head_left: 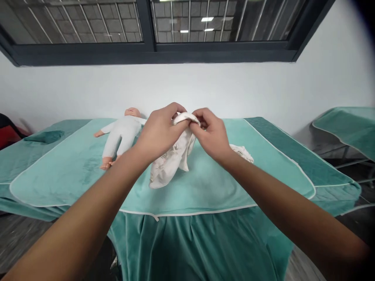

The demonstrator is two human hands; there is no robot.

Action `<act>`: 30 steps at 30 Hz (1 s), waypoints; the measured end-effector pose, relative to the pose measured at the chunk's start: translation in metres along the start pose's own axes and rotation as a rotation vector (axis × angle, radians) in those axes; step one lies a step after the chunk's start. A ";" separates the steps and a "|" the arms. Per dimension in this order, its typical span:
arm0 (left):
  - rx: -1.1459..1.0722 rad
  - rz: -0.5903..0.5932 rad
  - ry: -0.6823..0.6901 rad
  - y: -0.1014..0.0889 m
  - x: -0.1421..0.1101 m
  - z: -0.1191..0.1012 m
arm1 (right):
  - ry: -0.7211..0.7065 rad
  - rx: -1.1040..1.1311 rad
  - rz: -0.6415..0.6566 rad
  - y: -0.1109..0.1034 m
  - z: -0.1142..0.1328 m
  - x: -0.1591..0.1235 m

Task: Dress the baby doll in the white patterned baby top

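Between my two hands hangs a small white baby garment (168, 168) with a faint print, its lower part drooping just over the green cover. My left hand (161, 128) pinches its gathered upper edge from the left. From the right, my right hand (211, 133) grips the same edge between thumb and fingers, close to the left thumb. A baby doll (121, 130) in a white outfit lies on its back to the left of my hands, its feet toward me. Behind my right wrist rests another white cloth item (242, 152), partly hidden.
A light green pad (205, 195) with white edging lies over a darker green table cover (199, 242). At the right stands another green-covered surface (348, 125). Something red and black (10, 130) is at the far left. A white wall and a dark-framed window (155, 50) rise behind.
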State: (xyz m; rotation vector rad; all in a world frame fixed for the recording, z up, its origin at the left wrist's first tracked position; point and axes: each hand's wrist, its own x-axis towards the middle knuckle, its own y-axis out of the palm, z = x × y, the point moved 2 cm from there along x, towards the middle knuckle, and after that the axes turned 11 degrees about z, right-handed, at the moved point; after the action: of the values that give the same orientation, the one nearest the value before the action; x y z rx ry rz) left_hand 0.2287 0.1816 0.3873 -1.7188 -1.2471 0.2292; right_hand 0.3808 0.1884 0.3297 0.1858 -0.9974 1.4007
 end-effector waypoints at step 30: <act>0.341 -0.150 -0.321 -0.010 -0.022 0.122 | 0.309 -0.476 0.100 -0.054 -0.085 -0.012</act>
State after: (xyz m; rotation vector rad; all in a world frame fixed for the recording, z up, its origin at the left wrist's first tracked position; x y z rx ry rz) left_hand 0.1356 0.2348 0.3237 -1.3223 -1.4656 0.6099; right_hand 0.4694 0.2223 0.2939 -0.4257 -1.0576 1.1966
